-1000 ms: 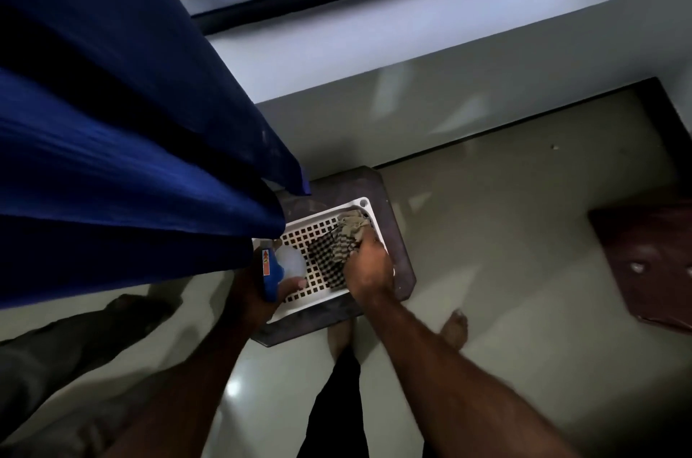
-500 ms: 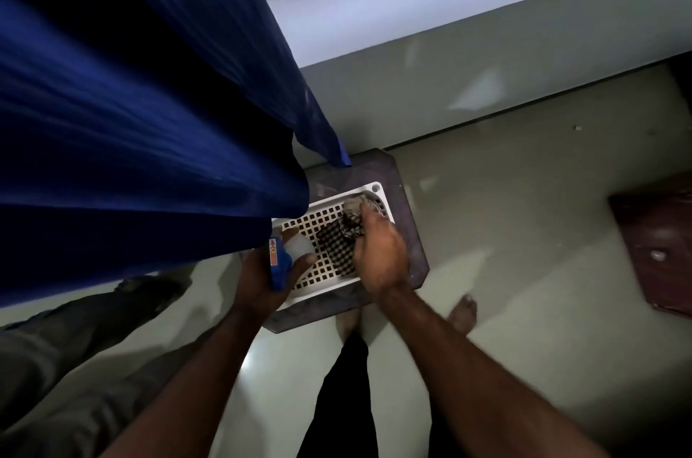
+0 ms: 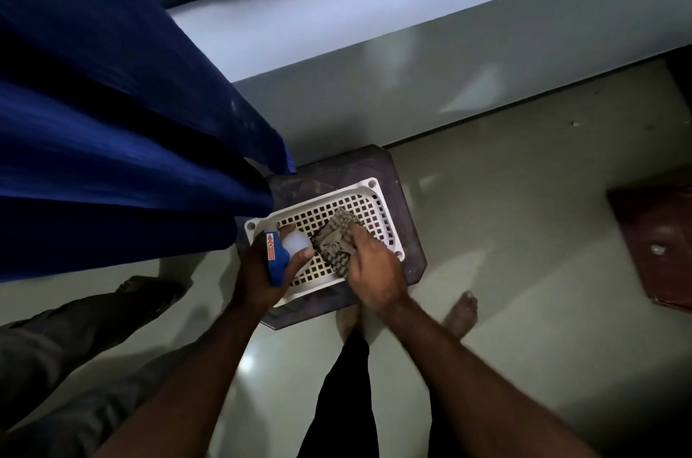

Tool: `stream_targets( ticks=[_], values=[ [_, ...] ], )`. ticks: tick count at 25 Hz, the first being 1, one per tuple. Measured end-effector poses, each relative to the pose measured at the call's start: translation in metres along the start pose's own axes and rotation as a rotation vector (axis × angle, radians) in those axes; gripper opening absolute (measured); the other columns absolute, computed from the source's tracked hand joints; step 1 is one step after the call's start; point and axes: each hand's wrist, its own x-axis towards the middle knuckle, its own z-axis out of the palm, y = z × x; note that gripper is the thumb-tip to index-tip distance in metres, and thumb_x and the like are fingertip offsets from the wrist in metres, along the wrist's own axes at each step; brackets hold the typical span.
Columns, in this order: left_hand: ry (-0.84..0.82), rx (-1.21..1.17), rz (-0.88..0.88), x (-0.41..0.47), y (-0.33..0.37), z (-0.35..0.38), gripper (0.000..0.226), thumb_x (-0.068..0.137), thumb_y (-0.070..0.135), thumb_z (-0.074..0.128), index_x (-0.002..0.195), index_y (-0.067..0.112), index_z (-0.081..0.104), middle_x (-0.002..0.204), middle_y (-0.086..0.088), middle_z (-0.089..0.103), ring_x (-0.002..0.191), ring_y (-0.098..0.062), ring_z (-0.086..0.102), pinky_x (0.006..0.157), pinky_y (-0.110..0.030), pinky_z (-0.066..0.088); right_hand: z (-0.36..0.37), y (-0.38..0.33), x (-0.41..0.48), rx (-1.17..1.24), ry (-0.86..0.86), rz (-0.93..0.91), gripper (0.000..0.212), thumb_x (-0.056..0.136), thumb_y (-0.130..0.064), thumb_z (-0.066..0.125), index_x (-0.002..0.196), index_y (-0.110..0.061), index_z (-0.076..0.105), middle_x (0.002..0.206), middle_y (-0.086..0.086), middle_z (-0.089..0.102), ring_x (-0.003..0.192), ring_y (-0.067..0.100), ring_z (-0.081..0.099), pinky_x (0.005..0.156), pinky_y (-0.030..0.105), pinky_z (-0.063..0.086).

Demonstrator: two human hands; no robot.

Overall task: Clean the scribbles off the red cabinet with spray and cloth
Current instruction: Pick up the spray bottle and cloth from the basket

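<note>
Holding the spray bottle (image 3: 287,249) in your left hand (image 3: 254,279) and the cloth (image 3: 334,241) in your right hand (image 3: 374,270), over the white basket (image 3: 369,186) mid-frame, you could snag the cloth on its holes.

The spray bottle (image 3: 296,242) is largely covered by the left hand (image 3: 260,279) (its label cannot be read). The cloth (image 3: 334,237) is partly hidden under the right hand (image 3: 376,272). The red cabinet (image 3: 661,233) is cut off by the right edge.
</note>
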Motion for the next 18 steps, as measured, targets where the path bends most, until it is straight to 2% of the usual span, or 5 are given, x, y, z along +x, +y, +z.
stream_targets(
  ticks=[3,6,10,15,18],
  values=[
    [-0.003,0.026,0.004,-0.001,0.002,0.000,0.060,0.083,0.021,0.084,0.135,0.009,0.058,0.128,0.002,0.063,0.113,-0.004,0.055,0.090,-0.001,0.037,0.003,0.001,0.013,-0.098,-0.008,0.185,0.065,0.091,-0.020,0.059,0.153,-0.009,0.042,0.148,0.017,0.055,0.134,0.036,0.053,0.110,0.045,0.047],
    [0.000,0.072,0.033,-0.001,0.003,0.001,0.059,0.084,0.024,0.083,0.135,0.005,0.059,0.121,0.006,0.061,0.109,-0.002,0.054,0.086,0.005,0.035,0.003,-0.004,0.018,-0.143,-0.085,0.241,0.080,0.089,-0.022,0.068,0.159,-0.012,0.030,0.146,0.015,0.053,0.132,0.034,0.053,0.107,0.045,0.048],
    [-0.006,0.094,0.038,0.001,0.002,0.001,0.067,0.084,0.039,0.080,0.140,0.013,0.056,0.123,0.011,0.057,0.118,-0.007,0.054,0.100,-0.024,0.041,-0.002,-0.007,0.030,-0.163,-0.074,0.312,0.094,0.086,-0.019,0.075,0.163,-0.019,0.020,0.141,0.015,0.055,0.124,0.034,0.060,0.101,0.043,0.052],
    [-0.018,0.070,-0.013,0.001,-0.002,0.003,0.068,0.085,0.042,0.079,0.142,0.018,0.053,0.124,0.009,0.054,0.117,-0.010,0.052,0.100,-0.027,0.039,0.001,-0.010,0.034,-0.068,-0.095,0.428,0.093,0.085,-0.016,0.075,0.160,-0.023,0.021,0.124,0.014,0.068,0.113,0.034,0.067,0.092,0.043,0.059],
    [-0.041,-0.019,-0.012,0.001,-0.006,0.003,0.050,0.075,0.055,0.078,0.120,0.043,0.060,0.109,0.006,0.060,0.106,-0.015,0.058,0.096,-0.028,0.043,-0.009,-0.014,0.033,0.027,-0.065,0.467,0.083,0.079,-0.027,0.077,0.149,-0.032,0.032,0.114,0.009,0.073,0.107,0.034,0.069,0.089,0.043,0.059]
  ],
)
